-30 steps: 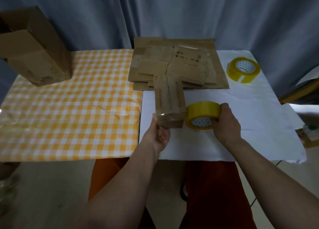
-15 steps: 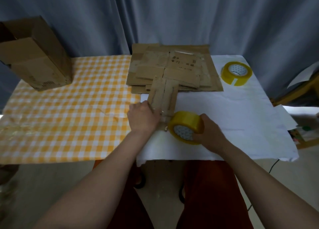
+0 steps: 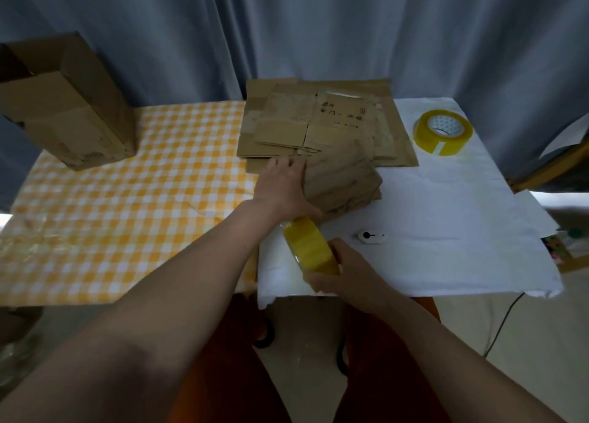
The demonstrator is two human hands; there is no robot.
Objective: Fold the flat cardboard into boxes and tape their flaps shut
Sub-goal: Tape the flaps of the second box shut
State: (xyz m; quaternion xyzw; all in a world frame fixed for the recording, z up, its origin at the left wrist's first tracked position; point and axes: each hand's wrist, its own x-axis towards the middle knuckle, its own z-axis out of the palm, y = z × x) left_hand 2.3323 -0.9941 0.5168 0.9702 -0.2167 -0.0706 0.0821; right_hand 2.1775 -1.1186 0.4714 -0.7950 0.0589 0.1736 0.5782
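big box point(image 3: 63, 104): stands far left on the checked cloth point(image 3: 127, 199).
left hand point(image 3: 283, 186): fingers spread flat, pressing the small folded box point(image 3: 342, 180).
flat cardboard stack point(image 3: 322, 123): just behind that box.
right hand point(image 3: 347, 273): grips a yellow tape roll point(image 3: 310, 247), near table edge.
spare tape roll point(image 3: 443, 131): far right on the white cloth point(image 3: 446, 215).

Table point(image 3: 446, 263) bears checked cloth point(image 3: 127, 199); white sheet point(image 3: 430, 206).

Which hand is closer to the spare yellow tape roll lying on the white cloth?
Right. The right hand sits below-left of that spare yellow tape roll; the left hand lies farther left.
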